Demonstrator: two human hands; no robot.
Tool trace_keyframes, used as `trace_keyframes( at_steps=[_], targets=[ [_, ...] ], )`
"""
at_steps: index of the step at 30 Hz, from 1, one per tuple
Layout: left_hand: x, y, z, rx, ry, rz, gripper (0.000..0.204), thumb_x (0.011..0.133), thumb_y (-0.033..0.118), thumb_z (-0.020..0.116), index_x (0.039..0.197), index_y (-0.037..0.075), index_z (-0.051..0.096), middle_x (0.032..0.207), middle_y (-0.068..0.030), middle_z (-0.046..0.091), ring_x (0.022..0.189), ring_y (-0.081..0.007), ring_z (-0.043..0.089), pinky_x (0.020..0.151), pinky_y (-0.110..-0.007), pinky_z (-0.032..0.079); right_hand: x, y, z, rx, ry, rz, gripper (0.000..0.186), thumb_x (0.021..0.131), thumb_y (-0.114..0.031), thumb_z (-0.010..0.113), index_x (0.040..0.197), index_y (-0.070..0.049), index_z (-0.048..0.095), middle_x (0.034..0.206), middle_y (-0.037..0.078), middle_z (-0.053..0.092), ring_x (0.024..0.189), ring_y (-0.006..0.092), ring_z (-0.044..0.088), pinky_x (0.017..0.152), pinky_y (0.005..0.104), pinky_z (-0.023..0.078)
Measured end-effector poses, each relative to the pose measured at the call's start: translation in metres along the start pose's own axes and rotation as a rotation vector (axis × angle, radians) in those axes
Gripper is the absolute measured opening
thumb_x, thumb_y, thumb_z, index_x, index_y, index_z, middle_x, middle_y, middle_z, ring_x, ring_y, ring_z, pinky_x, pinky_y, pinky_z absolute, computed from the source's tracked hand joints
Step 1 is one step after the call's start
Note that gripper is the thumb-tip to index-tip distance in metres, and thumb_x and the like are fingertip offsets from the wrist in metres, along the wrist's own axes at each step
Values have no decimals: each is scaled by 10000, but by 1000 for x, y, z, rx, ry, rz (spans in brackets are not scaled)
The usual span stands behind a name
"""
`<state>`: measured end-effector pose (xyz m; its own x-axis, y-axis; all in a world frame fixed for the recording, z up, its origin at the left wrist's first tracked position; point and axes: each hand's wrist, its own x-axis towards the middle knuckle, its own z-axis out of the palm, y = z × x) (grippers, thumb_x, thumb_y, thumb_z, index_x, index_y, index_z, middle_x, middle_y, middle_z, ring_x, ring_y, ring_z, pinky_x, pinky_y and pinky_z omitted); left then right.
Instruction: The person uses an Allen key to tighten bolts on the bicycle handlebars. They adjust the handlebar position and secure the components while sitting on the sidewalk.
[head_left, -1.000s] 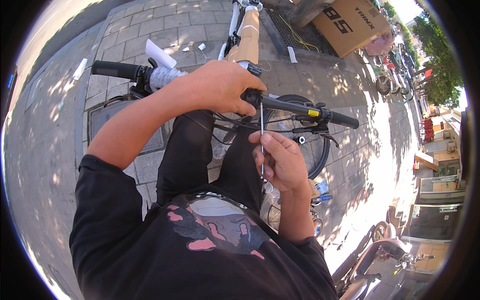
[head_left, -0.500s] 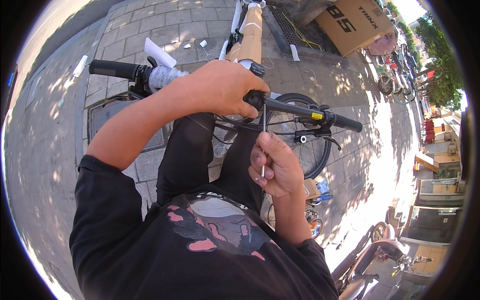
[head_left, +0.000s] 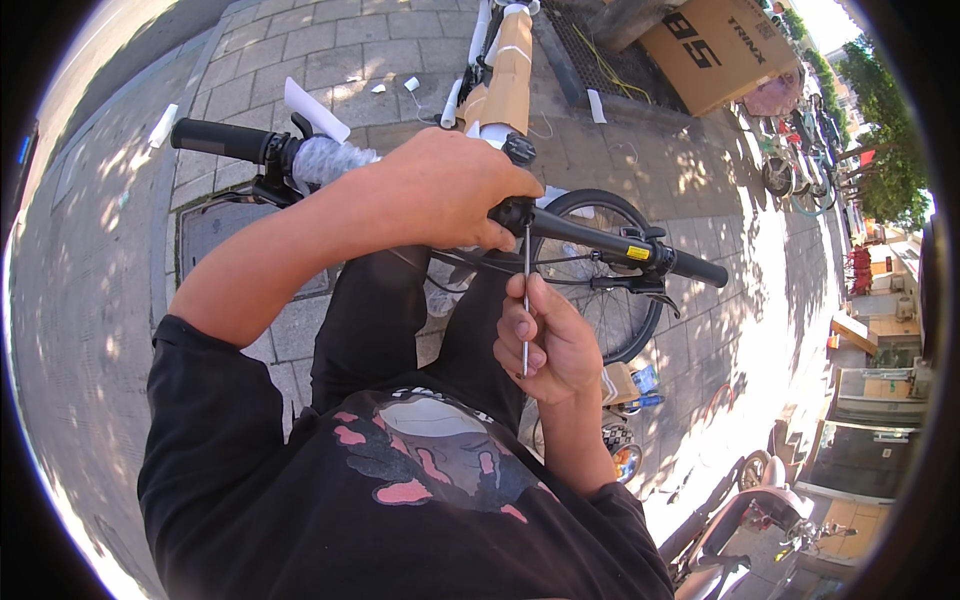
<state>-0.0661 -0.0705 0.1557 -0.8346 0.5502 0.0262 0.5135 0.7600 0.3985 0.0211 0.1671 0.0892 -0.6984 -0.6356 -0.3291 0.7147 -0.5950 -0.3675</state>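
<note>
Head view: the left hand [head_left: 450, 190] is closed down over the middle of the bicycle handlebar [head_left: 590, 235], palm on top and fingers wrapped round the clamp area, so the stem bolts beneath it are hidden. Just below, the right hand [head_left: 548, 345] is curled shut around a long thin hex key [head_left: 526, 290], which stands nearly upright; its upper end meets the underside of the bar right beside the left hand's fingertips, and its lower end disappears into the right palm. The exact point where the tool enters the clamp is too small to make out. The left black grip [head_left: 215, 140] sticks out past the left forearm, next to white foam wrap [head_left: 330, 158]; the right grip [head_left: 698, 268] and brake lever [head_left: 640, 285] lie beyond the right hand. The front wheel [head_left: 620, 300] is partly hidden behind the bar and hand. Cardboard sleeves the frame [head_left: 508, 70], and a cardboard box [head_left: 715, 45] is cut off at the top edge.
</note>
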Motion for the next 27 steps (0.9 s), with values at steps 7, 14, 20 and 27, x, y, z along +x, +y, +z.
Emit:
trace_keyframes(
  at_steps=[7,14,20,27],
  targets=[
    [-2,-1,3,-20,13,8,592,870,412,872,1398,179,741,1009,-157,790,967,-378,762,818,-480,589,-3,-4,-6,-36,29,-54,258,1178,-234,516,1160,-27,668,813,50,680,492,65,475,445,274,455],
    [-2,1,-2,-92,-20,-35,577,865,384,871,1392,181,755,1033,-176,790,977,-398,757,832,-491,590,-6,-8,9,-31,39,-45,285,1184,-241,494,1158,-10,657,810,53,674,483,79,480,433,274,445],
    [-1,1,-3,-118,-37,-53,584,861,378,874,1403,198,752,1024,-175,791,972,-393,760,834,-491,591,-3,6,17,-68,145,-62,262,1154,-261,575,1179,-18,671,792,74,680,460,80,455,419,222,414],
    [0,1,-5,-128,-51,-70,588,858,387,878,1404,204,753,1033,-170,795,972,-390,763,835,-492,590,-1,4,15,37,107,-42,291,1177,-269,511,1204,-20,661,792,55,665,463,63,465,400,249,412]
  ],
)
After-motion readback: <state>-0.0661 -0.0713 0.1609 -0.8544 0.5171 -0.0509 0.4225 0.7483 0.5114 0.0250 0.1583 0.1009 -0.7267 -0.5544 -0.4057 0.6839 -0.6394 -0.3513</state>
